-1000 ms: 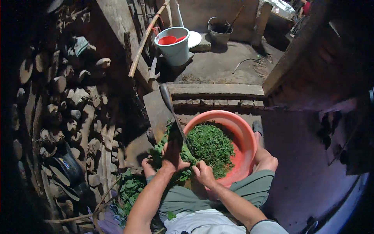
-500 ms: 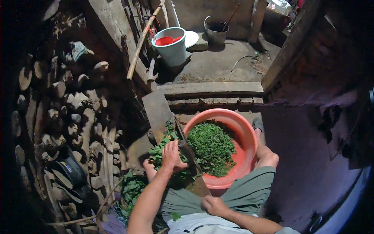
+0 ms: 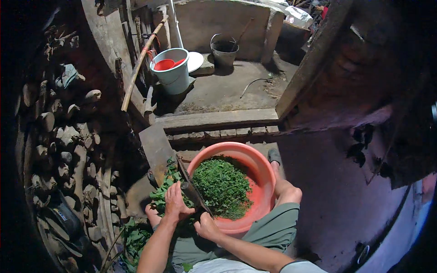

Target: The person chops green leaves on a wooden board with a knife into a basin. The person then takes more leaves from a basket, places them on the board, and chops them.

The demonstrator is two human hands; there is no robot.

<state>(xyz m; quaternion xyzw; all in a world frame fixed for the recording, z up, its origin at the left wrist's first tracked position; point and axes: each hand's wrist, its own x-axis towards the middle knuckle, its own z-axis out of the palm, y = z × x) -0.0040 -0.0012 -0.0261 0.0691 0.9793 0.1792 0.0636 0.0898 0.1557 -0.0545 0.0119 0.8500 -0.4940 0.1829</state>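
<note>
My left hand [image 3: 176, 203] rests over a bunch of leafy greens [image 3: 160, 193], fingers together and thumb out toward a dark blade. That blade [image 3: 187, 179], long and narrow with a thick round dark piece [image 3: 191, 193] beside it, stands along a slanting board [image 3: 154, 146]. My right hand [image 3: 208, 227] is closed at the near end of the blade; what its fingers hold is hidden. Immediately right of the blade, a red-orange basin [image 3: 264, 195] contains a heap of finely chopped greens [image 3: 221, 186]. The basin sits between my legs.
Stacked firewood [image 3: 68, 136] lines the left, with more leafy stems [image 3: 136, 239] lying near it. Beyond the wooden sill [image 3: 218, 119] stand a pale bucket [image 3: 173, 75] holding a red vessel and a dark pail [image 3: 224, 54]. A bamboo pole [image 3: 143, 63] leans at the left.
My right hand has moved up and left from beside my thigh to the blade's near end. My left hand stays on the greens. The whole view has shifted.
</note>
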